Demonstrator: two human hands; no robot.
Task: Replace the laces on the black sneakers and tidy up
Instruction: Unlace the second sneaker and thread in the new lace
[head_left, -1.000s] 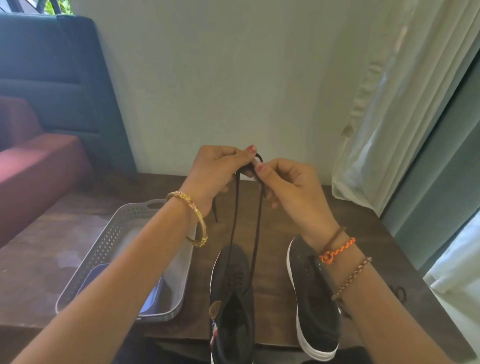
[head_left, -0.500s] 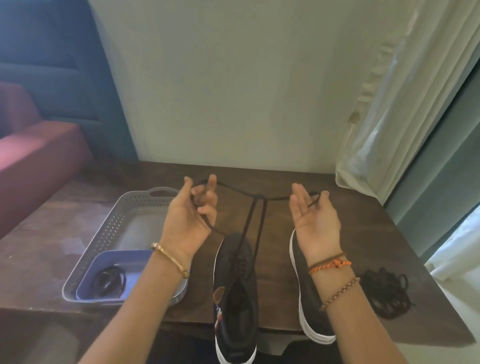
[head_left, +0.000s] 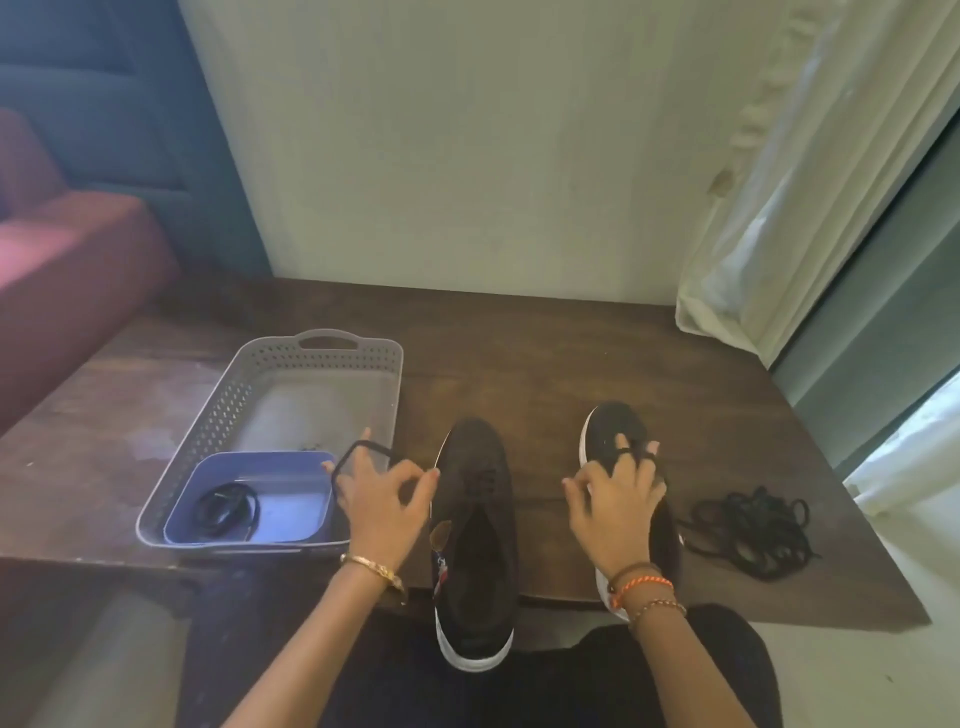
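Observation:
Two black sneakers with white soles lie on the brown table, toes pointing away. The left sneaker (head_left: 475, 525) sits in the middle and carries a black lace (head_left: 363, 448) in its eyelets. My left hand (head_left: 382, 501) holds one end of that lace, looped over its fingers, just left of the shoe. My right hand (head_left: 615, 501) holds the other end, wound round its fingers, above the right sneaker (head_left: 615, 428), which it partly hides. A tangled pile of black laces (head_left: 753, 527) lies on the table to the right.
A grey perforated basket (head_left: 218, 410) stands at the left of the table (head_left: 545, 353); inside it a blue tray (head_left: 291, 514) holds a coiled black lace (head_left: 226, 509). A wall rises behind, a white curtain (head_left: 779, 208) hangs right, a red seat (head_left: 67, 270) stands left.
Both hands have dropped from chest height down to the table and moved apart, drawing the two lace ends out to either side of the left sneaker. The view has tilted down.

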